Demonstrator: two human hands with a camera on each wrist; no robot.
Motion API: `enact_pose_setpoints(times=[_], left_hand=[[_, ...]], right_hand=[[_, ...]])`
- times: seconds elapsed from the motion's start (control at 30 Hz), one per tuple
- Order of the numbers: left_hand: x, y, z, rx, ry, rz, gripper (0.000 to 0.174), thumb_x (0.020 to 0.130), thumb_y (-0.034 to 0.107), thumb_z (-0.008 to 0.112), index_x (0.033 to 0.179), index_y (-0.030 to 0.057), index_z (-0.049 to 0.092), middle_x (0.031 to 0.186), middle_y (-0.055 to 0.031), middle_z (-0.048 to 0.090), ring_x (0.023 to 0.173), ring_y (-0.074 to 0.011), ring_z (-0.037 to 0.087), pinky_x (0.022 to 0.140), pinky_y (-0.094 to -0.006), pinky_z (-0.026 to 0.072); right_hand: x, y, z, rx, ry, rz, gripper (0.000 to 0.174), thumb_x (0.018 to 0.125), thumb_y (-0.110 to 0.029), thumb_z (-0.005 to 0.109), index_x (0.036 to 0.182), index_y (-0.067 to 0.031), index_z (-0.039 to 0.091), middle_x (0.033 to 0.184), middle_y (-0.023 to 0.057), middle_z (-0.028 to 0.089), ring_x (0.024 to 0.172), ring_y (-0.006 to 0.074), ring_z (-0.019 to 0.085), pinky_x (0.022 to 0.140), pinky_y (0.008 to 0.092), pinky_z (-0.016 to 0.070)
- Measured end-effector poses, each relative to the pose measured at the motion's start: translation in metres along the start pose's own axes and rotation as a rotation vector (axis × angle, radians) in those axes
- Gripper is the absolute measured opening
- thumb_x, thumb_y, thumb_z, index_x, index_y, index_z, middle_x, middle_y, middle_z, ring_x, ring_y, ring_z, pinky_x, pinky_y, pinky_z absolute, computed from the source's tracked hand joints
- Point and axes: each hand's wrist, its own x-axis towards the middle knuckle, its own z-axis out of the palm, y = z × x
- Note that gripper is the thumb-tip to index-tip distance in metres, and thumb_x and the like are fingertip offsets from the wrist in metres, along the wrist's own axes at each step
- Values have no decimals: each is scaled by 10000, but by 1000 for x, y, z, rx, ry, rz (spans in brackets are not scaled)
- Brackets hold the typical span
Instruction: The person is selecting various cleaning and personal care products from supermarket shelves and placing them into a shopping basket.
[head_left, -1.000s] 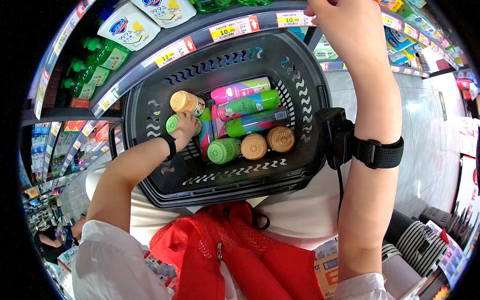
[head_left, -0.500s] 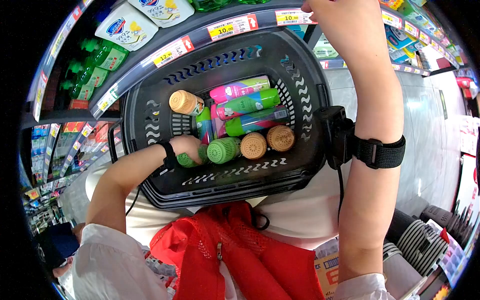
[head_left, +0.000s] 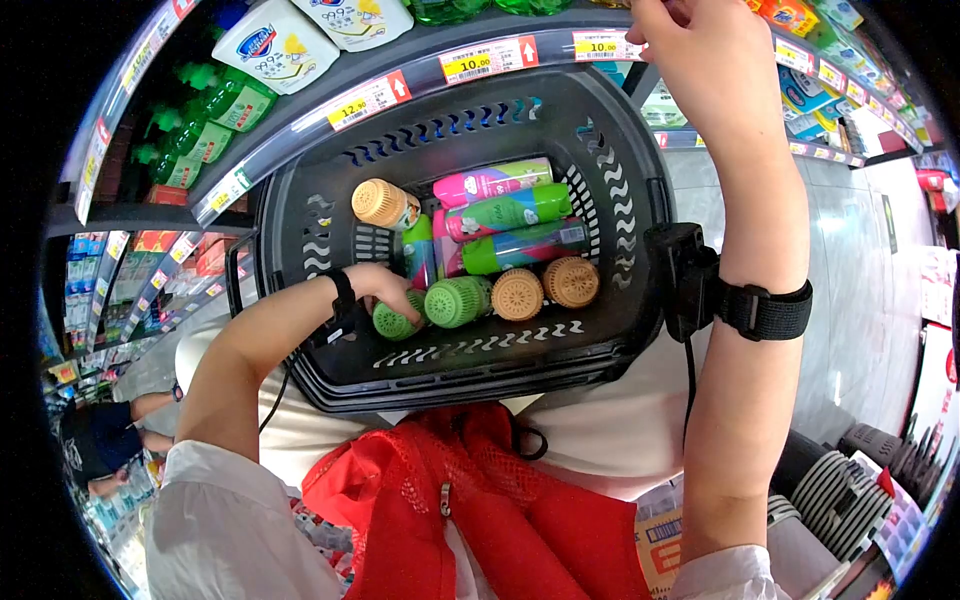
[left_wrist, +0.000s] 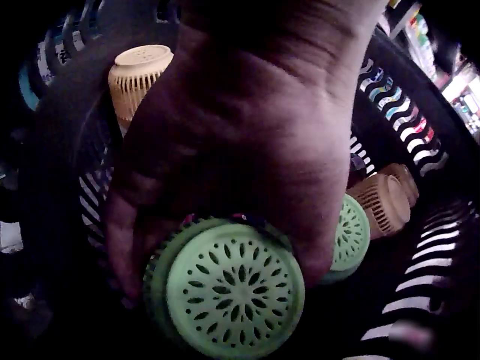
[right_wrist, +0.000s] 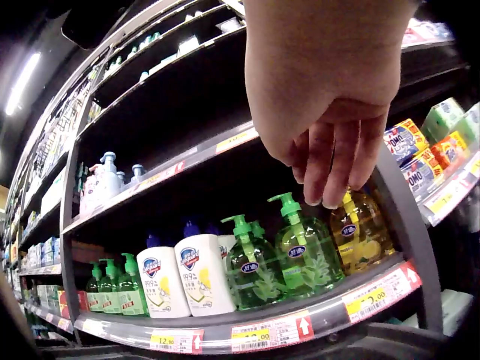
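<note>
Your L hand (head_left: 385,287) is curled round a green-capped can (left_wrist: 234,289), gripping it low at the front-left of the black basket (head_left: 470,352), touching a second green-capped can (head_left: 455,302). Your R hand (right_wrist: 330,97) is up at the shelf (right_wrist: 300,319), fingers hanging relaxed & holding nothing, tips just above an amber pump bottle (right_wrist: 361,234).

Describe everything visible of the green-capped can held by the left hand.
The can has a round, pale green cap that looks like plastic, pierced with a flower-like pattern of small holes. Its body is mostly hidden. The left hand grips it from above, fingers curled round the cap. It is low in the black basket, beside a second green-capped can.
</note>
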Motion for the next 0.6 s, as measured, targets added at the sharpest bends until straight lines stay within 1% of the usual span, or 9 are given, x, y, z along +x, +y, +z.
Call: enact_pose_setpoints(times=[0.07, 0.1, 0.17, 0.27, 0.37, 0.47, 0.6], left_hand=[[-8, 1, 1, -78, 48, -60, 953, 699, 547, 641, 1363, -7, 241, 1330, -192, 381, 1162, -291, 458, 784, -365, 527], [-5, -2, 1, -74, 47, -59, 953, 699, 547, 641, 1363, -7, 241, 1330, -192, 381, 1162, -291, 458, 784, -365, 527], [3, -8, 3, -155, 16, -3, 948, 703, 540, 641, 1345, -43, 258, 1329, -204, 375, 1168, -293, 450, 784, -359, 530], [-8, 6, 0, -160, 4, 42, 935, 706, 535, 641, 1337, -47, 270, 1324, -218, 378, 1140, -296, 476, 774, -358, 533], [10, 2, -1, -194, -41, 48, 930, 710, 535, 641, 1332, -50, 275, 1318, -226, 382, 1101, -298, 508, 777, -357, 532], [-3, 15, -3, -154, -8, 58, 921, 713, 547, 639, 1322, -53, 297, 1297, -232, 405, 1066, -294, 532, 776, -355, 531], [-2, 9, -5, -188, -11, 133, 925, 708, 563, 641, 1317, -52, 314, 1289, -234, 414, 1074, -285, 527, 765, -349, 535]], right_hand=[[0, 2, 0, -17, 5, -6, 142, 770, -86, 566, 774, 47, 615, 688, 209, 599, 658, 348, 594, 600, 379, 462], [1, 3, 0, -4, 16, -27, 140, 769, -85, 568, 772, 47, 615, 686, 208, 599, 655, 347, 594, 598, 378, 462], [0, 4, 0, 7, 24, -44, 139, 767, -84, 569, 770, 47, 615, 683, 207, 598, 652, 345, 595, 596, 378, 463], [1, 1, -1, 15, 11, -15, 137, 765, -82, 570, 764, 47, 615, 677, 207, 597, 645, 343, 595, 592, 376, 463], [1, 2, 0, 13, 19, -29, 137, 764, -80, 571, 763, 48, 617, 674, 207, 597, 641, 342, 595, 591, 374, 464], [1, 3, 1, 16, 24, -47, 138, 766, -80, 570, 767, 49, 619, 678, 208, 597, 642, 342, 595, 592, 372, 464], [0, 2, 1, 23, -6, -10, 142, 769, -81, 566, 779, 50, 620, 688, 209, 601, 652, 336, 598, 599, 366, 464]])
